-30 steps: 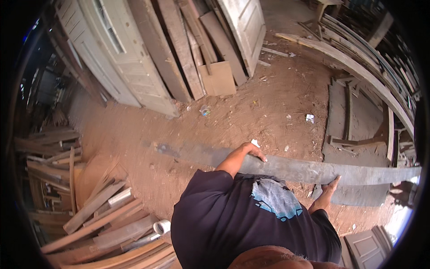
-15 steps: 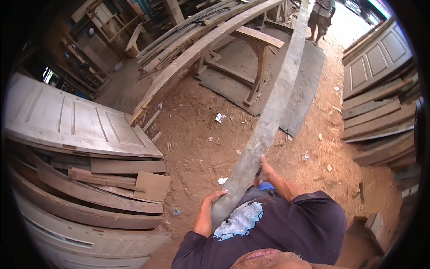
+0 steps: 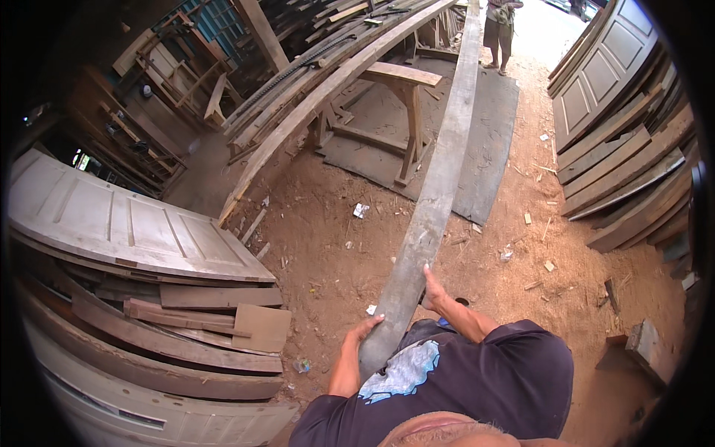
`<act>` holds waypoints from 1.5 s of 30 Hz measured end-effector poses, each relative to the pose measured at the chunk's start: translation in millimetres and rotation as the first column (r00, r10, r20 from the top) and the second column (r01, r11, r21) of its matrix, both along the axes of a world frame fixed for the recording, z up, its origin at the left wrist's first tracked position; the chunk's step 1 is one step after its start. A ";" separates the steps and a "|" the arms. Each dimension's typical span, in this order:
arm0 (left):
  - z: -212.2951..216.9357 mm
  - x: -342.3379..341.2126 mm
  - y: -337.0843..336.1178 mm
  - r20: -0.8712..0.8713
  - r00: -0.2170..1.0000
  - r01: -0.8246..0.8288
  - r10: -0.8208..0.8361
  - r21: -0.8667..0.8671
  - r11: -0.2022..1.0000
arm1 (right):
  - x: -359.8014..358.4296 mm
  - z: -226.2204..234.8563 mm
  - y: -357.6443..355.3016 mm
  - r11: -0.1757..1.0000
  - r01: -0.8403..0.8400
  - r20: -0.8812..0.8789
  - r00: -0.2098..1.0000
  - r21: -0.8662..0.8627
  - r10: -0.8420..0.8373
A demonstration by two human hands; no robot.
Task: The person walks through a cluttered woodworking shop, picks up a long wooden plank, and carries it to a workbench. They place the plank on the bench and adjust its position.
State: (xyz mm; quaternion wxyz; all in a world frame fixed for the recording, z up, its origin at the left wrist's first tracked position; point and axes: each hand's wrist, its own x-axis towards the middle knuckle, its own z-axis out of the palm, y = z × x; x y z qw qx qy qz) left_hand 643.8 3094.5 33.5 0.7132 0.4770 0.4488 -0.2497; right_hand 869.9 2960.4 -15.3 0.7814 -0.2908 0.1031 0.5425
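A long grey wooden plank [image 3: 438, 175] runs from my waist away toward the far end of the yard. My left hand [image 3: 363, 326] grips its left edge close to the near end, thumb on top and fingers hidden beneath. Farther up on the opposite edge, my right hand [image 3: 433, 289] is closed on the plank too, its thumb along the upper face and the fingers out of sight underneath. The near end of the plank lies against the front of my dark shirt [image 3: 477, 380].
A wooden trestle [image 3: 411, 112] stands left of the plank, beside a long beam [image 3: 313, 104]. Stacked boards and a white panelled door [image 3: 141, 216] are at left. Lumber [image 3: 625, 164] and a panelled door [image 3: 607, 71] lean at right. A person [image 3: 499, 33] stands at the far end.
The view has shifted slightly, so the plank's far part appears farther left. Both my hands keep their hold on the plank. The far person's arms are now drawn in front of the body.
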 end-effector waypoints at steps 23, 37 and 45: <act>-42.2 -95.7 -317.8 -0.148 0.956 -0.276 0.255 -0.145 0.950 | 55.2 -10.2 -247.7 0.911 -0.149 0.121 0.970 -0.385 0.210; -82.7 -126.0 -434.8 -0.109 0.959 -0.278 0.263 -0.152 0.949 | 39.3 19.9 -373.8 0.928 -0.126 0.055 0.986 -0.351 0.155; -109.3 -135.9 -503.9 -0.099 0.951 -0.306 0.294 -0.131 0.943 | 43.2 33.7 -425.6 0.929 -0.131 0.027 0.988 -0.345 0.149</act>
